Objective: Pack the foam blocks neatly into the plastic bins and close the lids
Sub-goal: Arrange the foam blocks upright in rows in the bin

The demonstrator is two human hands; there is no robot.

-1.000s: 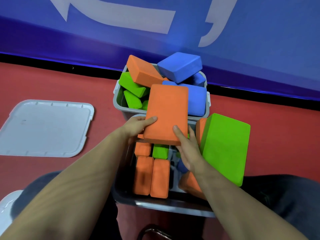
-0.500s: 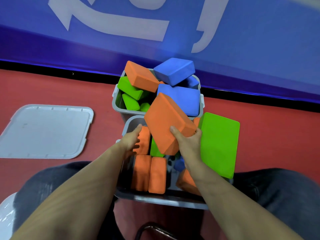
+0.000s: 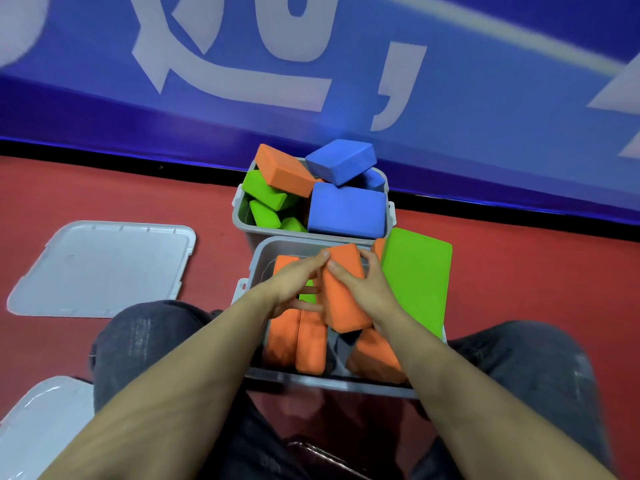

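Note:
Two grey plastic bins stand in front of me, a near bin [image 3: 332, 382] between my knees and a far bin [image 3: 242, 220] behind it. An orange foam block [image 3: 343, 292] stands on edge inside the near bin. My right hand [image 3: 363, 285] grips it from the right side, and my left hand [image 3: 294, 285] lies with straight fingers against its left face. Orange blocks [image 3: 298, 341] stand upright on the near bin's left, with a small green block [image 3: 306, 294] between them. A big green block [image 3: 415, 282] leans on its right rim. The far bin holds piled orange, green and blue blocks [image 3: 346, 209].
One grey lid [image 3: 100, 268] lies flat on the red floor to the left, and a second lid [image 3: 38, 427] shows at the bottom left corner. My knees in dark trousers flank the near bin. A blue wall with white lettering runs behind the far bin.
The orange block has come down from above the near bin into it and turned on edge. My left hand moved from the bin's blocks onto the block's left face.

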